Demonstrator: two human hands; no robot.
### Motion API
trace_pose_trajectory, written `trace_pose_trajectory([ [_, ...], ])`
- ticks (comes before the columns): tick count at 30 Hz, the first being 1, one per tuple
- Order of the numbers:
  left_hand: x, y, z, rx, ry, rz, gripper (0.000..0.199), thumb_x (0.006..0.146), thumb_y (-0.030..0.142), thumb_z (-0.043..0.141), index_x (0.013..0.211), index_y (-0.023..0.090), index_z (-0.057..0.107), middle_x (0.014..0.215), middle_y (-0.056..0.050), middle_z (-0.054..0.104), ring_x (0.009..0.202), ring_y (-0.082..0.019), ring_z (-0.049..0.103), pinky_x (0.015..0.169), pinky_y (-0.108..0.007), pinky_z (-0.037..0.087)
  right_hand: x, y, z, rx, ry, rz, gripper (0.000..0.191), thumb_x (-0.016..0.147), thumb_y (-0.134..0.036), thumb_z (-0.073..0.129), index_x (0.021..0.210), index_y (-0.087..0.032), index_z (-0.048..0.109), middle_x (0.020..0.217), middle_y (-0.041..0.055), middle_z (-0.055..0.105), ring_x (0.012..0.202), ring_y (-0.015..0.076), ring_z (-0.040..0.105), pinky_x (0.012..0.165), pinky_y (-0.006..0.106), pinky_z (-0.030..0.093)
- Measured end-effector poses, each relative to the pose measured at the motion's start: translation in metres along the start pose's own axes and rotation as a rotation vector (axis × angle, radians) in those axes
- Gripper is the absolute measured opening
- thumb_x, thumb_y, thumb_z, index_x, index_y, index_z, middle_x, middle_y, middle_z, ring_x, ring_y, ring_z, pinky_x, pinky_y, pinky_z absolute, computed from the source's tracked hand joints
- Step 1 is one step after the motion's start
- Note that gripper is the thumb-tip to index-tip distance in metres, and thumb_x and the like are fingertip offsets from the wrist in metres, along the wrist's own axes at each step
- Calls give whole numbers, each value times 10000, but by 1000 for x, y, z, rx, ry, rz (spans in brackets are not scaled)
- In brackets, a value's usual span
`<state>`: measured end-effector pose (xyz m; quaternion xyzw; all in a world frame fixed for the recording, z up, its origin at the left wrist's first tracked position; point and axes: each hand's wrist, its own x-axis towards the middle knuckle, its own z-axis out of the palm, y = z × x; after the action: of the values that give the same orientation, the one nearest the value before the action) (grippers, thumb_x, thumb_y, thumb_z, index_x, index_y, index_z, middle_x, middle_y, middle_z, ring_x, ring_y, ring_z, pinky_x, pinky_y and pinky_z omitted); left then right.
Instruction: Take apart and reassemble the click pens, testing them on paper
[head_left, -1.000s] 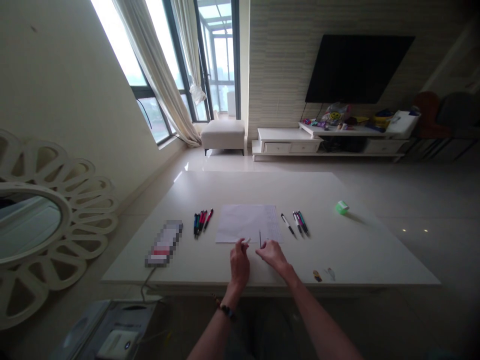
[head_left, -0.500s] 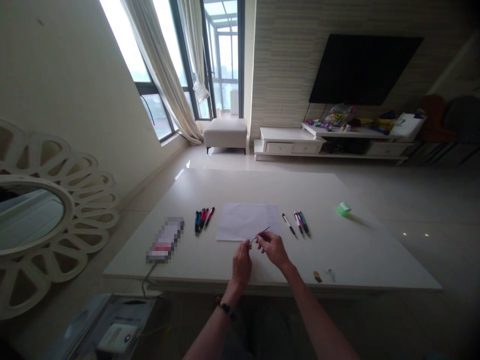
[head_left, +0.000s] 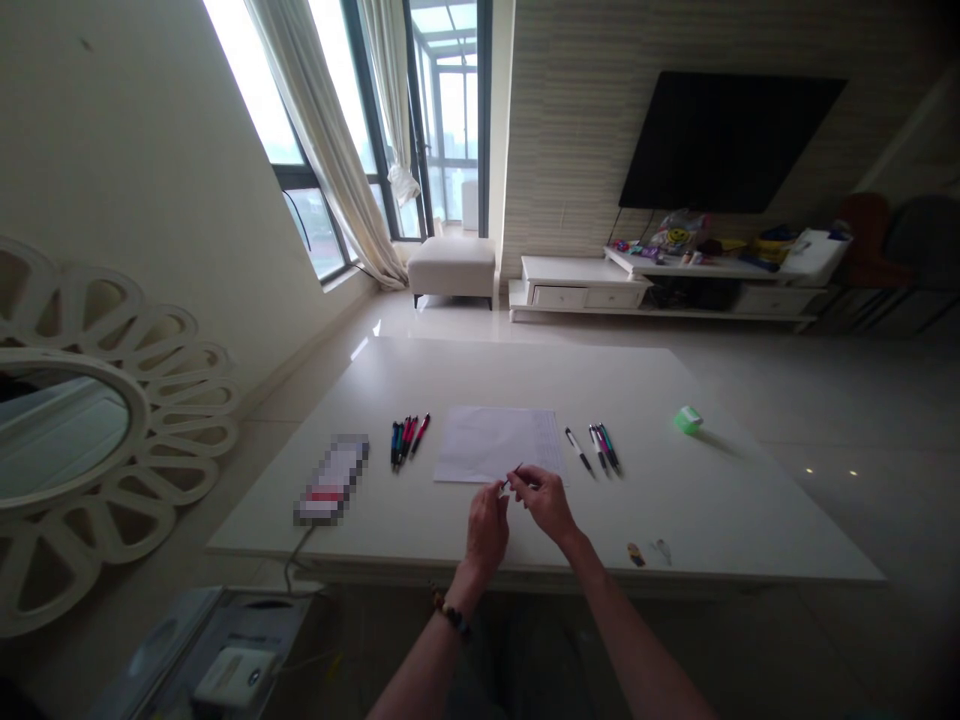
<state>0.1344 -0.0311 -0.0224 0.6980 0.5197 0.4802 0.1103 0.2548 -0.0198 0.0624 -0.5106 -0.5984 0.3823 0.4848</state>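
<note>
My left hand (head_left: 487,525) is closed, fingertips pinched around a pen barrel that is mostly hidden by the fingers. Close beside it, my right hand (head_left: 541,503) pinches a thin dark pen refill (head_left: 518,467), whose end pokes up above the fingers. The fingertips of both hands nearly meet over the table, just at the near edge of a white sheet of paper (head_left: 487,440). Right of the paper lie several white-bodied pens (head_left: 578,450). On its left, several red and blue pens (head_left: 409,438) are grouped together.
A phone-like blurred device (head_left: 332,480) with a cable lies on the white table (head_left: 555,375) at left. At right stands a small green container (head_left: 688,420). Near the front edge are a small brown-and-dark item (head_left: 635,554) and a pale clip-like piece (head_left: 661,551).
The refill's visible end has dropped and shifted left, so less of it sticks out above my right hand. Both hands have drawn closer together. The pens and paper stay put.
</note>
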Motion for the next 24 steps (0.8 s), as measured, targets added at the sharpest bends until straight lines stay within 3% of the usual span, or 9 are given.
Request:
trace_pose_trajectory([
  [4,2,2,-2,16,-26,-54,236,905,250,339,1051,193,515,949,-78,609,886,-178,574,784,-372,481,-2,3,4,-19,-44,-11,336,780,-472,530,706,-171,658,640,31,650,529,126,549,488,210,434],
  [8,2,3,-1,-1,-6,-83,227,909,260,330,988,185,529,904,-69,608,851,-166,574,772,-347,474,6,15,-13,-88,-76,-21,289,780,-407,549,878,-176,692,750,43,677,570,133,566,543,230,456],
  [11,2,3,-1,-13,54,-146,241,913,272,308,967,176,522,861,-72,600,819,-168,573,743,-332,475,14,32,-36,-333,2,-18,240,782,-308,548,932,-192,696,867,58,670,716,153,600,692,255,460],
  [14,2,2,-1,-20,82,-174,251,913,277,301,1007,168,508,885,-81,601,850,-174,572,740,-330,474,16,46,-48,-619,-76,26,214,758,-257,588,931,-212,705,877,55,647,790,161,597,755,247,431],
  [18,2,2,-1,-7,63,-118,246,910,275,324,1030,173,512,931,-81,600,887,-176,566,775,-343,465,14,54,-39,-842,-169,6,221,732,-256,648,943,-220,703,909,60,630,907,184,562,805,238,400],
  [24,5,4,-3,40,8,-84,235,915,282,323,981,189,529,856,-60,586,838,-173,556,763,-337,460,16,58,-21,-950,-161,11,121,788,-229,587,823,-199,698,902,65,627,930,192,529,820,248,377],
])
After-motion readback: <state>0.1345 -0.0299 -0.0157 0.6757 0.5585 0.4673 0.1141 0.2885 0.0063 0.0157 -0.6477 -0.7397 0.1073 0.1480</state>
